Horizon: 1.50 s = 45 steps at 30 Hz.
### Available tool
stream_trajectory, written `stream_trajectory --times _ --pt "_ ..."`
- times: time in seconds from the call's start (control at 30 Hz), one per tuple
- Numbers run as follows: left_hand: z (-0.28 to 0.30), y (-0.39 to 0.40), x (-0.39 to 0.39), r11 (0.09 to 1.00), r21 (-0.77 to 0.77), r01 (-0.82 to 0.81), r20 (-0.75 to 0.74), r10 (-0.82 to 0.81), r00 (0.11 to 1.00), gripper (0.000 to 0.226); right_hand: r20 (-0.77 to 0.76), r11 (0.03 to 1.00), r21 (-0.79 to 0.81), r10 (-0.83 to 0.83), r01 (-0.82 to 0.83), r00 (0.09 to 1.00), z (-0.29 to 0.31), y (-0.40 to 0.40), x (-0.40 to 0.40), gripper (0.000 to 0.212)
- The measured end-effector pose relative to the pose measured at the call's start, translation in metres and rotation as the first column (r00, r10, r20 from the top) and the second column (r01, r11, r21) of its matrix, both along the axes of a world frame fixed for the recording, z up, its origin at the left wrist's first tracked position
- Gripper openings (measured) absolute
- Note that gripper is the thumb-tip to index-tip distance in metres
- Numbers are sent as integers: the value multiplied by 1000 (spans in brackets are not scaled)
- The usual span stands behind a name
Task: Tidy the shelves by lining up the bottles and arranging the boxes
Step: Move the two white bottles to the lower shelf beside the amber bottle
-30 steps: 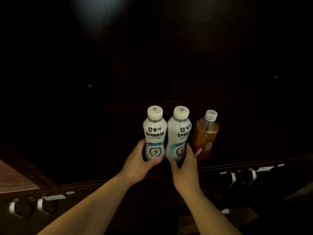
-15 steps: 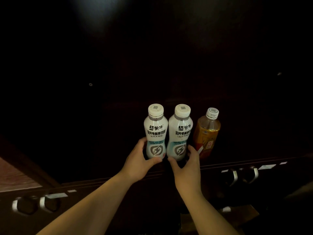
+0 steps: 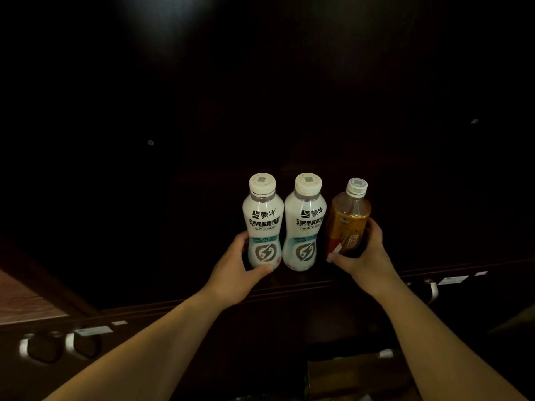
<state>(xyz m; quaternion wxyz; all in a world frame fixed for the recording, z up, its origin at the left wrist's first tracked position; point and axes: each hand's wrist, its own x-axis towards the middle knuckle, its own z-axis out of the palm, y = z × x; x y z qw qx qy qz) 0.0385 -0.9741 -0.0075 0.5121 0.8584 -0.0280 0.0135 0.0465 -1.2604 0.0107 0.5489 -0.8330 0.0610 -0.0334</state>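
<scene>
Two white milk-drink bottles stand upright side by side on a dark shelf (image 3: 289,285), the left white bottle (image 3: 262,221) touching the right white bottle (image 3: 305,221). An amber tea bottle (image 3: 348,218) with a white cap stands just right of them. My left hand (image 3: 237,270) wraps the lower part of the left white bottle. My right hand (image 3: 364,256) grips the lower part of the amber tea bottle. The right white bottle stands free between my hands.
The shelf interior is very dark; its back and sides are barely visible. Below the shelf edge are metal handles at left (image 3: 43,347) and right (image 3: 432,292) with small white labels (image 3: 451,280). A wooden surface (image 3: 23,302) shows at far left.
My right hand has let go of the right white bottle and moved right onto the amber tea bottle. My left hand stays on the left white bottle.
</scene>
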Motion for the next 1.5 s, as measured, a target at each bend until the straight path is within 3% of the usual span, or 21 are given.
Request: stream_trajectory --times 0.1,0.5,1.5 --pt "-2 -5 1 1000 10 6 -5 -6 1000 83 -28 998 -31 55 -56 998 -7 -3 4 113" --pt "0 -32 9 1000 -6 3 23 -3 1000 80 9 998 -58 19 -19 1000 -14 -17 7 88" --pt "0 -29 1 999 26 46 -10 -46 999 87 -16 994 -99 49 -51 999 -16 -28 6 86"
